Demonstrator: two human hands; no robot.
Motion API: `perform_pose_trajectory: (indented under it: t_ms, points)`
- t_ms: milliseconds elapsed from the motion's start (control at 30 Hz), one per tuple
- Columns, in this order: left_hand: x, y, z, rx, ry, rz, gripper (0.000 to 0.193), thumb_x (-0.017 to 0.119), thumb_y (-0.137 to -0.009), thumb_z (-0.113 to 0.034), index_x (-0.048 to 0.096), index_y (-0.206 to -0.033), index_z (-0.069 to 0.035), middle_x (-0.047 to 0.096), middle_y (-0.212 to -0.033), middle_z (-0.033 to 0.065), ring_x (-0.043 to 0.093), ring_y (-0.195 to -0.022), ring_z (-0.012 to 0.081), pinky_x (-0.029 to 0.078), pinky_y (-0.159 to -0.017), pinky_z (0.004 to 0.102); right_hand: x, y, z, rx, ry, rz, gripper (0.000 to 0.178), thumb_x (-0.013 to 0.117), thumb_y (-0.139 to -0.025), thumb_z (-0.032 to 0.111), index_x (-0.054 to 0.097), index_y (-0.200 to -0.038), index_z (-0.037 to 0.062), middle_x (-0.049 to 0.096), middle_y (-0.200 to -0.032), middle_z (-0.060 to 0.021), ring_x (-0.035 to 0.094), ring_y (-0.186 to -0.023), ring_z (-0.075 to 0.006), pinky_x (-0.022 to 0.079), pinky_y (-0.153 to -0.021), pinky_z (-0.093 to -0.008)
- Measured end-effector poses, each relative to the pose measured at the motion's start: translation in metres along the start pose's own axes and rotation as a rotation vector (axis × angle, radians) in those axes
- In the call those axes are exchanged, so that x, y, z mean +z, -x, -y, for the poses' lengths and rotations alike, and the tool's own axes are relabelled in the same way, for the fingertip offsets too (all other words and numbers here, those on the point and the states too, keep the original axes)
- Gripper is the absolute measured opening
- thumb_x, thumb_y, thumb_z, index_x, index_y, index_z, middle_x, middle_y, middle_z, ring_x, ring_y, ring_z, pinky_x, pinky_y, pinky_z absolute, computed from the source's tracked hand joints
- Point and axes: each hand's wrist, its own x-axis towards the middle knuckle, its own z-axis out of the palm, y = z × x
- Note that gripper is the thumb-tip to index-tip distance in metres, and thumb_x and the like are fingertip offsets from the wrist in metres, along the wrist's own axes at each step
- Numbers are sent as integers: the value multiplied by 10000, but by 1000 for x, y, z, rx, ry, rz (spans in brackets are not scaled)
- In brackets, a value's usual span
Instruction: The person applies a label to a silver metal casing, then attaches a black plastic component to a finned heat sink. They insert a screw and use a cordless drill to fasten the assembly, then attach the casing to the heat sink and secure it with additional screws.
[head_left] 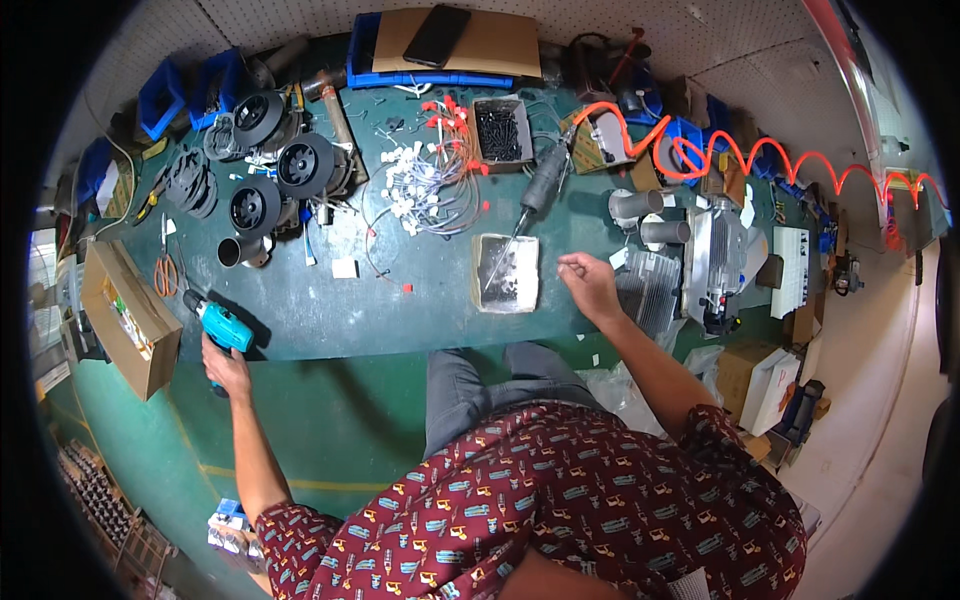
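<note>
Head view: a drill [225,327] is clasped, likely for balance, by fingers of the left hand [228,368]; closure of the right hand [592,288] cannot be told.

Tray [512,301] sits on desk [400,315], wire bundle [420,190] behind it, leftward. Scissors [166,275] lie left of drill [225,327].

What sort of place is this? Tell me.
Likely an assembly workshop: a teal power drill in the left hand, white-plugged wires and round black fan-like parts on a green workbench.
</note>
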Motion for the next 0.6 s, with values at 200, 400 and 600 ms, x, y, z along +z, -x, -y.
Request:
perform_pose_trajectory:
  t_ms: [200,400,600]
  points:
    - [-53,77,-98,-207,491,17,628,638,-923,-37,406,-1500,49,566,-1386,211,551,-1265,304,392,-1120,403,42,10,26,-600,607,198,95,674,-829,98,734,-890,57,730,-896,-109,676,-952,-300,501,-806,-446]
    - [-88,152,-149,-238,678,121,524,645,-942,-69,460,-1417,56,563,-1231,101,540,-1092,217,450,-996,357,99,-30,14,-568,1150,437,114,659,-806,103,766,-846,104,766,-888,-107,736,-833,-283,550,-715,-459]
    - [-104,162,-233,7,780,160,442,625,-982,-17,523,-1407,47,615,-1302,137,588,-1157,229,476,-992,377,139,-48,-47,-662,1158,402,149,627,-811,136,775,-811,155,768,-829,-58,736,-776,-215,533,-664,-410]
